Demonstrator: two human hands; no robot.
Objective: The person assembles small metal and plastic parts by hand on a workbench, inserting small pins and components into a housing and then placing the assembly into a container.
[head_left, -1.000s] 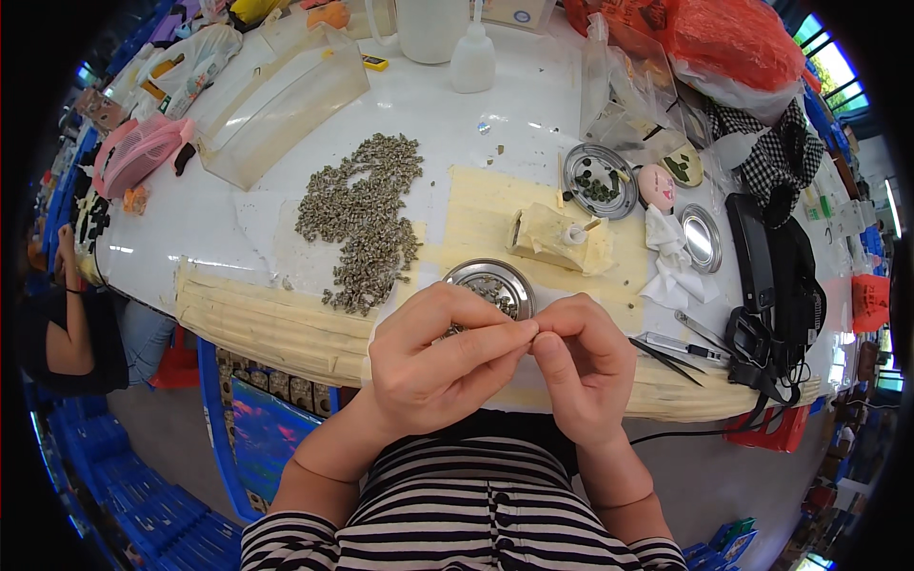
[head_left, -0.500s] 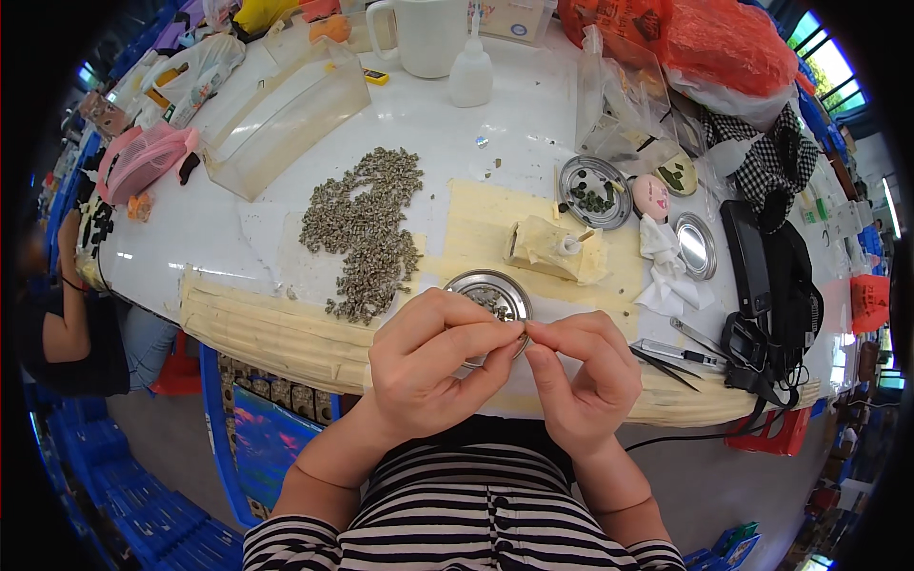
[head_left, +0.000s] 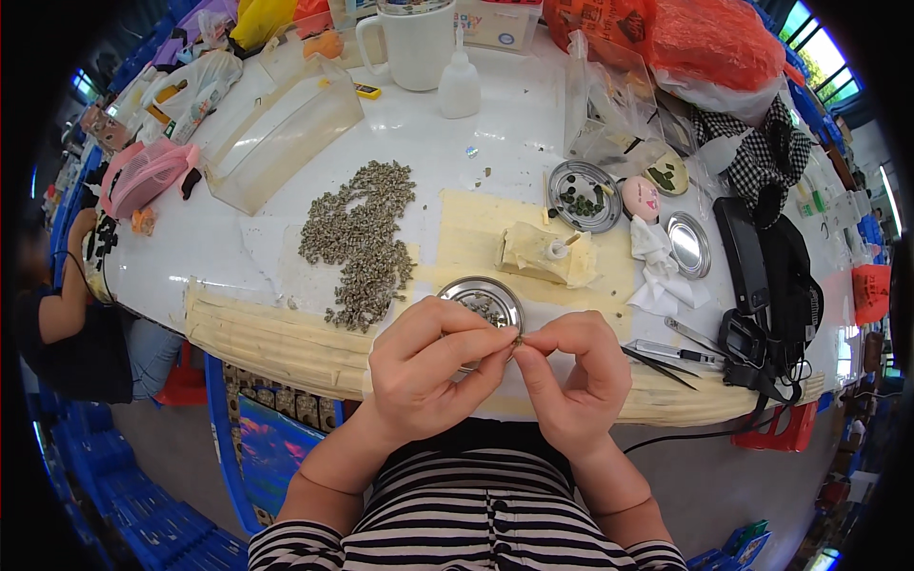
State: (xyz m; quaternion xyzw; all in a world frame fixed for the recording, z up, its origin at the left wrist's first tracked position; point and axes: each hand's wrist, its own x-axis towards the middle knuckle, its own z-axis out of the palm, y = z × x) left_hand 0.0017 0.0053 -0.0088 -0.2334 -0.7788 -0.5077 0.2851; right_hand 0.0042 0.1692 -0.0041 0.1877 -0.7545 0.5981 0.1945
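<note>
My left hand [head_left: 433, 364] and my right hand [head_left: 578, 376] meet at their fingertips over the near rim of a round metal dish [head_left: 515, 306]. Both are pinched closed around one tiny greyish part [head_left: 518, 341], too small to name. Several similar small pieces [head_left: 487, 303] lie in the dish, partly hidden by my left hand. A large spread of small grey metal-looking parts [head_left: 367, 228] covers the table to the left. Behind the dish sits a block wrapped in cream tape [head_left: 533, 250], with a small white cup holding a stick on it.
To the right are a metal dish of dark green pieces [head_left: 583, 196], crumpled tissue [head_left: 657, 255], a metal lid [head_left: 687, 244], black tweezers [head_left: 659, 366] and a utility knife [head_left: 676, 352]. A white squeeze bottle [head_left: 460, 86] and jug [head_left: 414, 48] stand behind. Another person [head_left: 76, 314] sits at left.
My view has shifted slightly, so the table things sit a little lower and further left. The fingertips have parted slightly, and the tiny part between them now shows.
</note>
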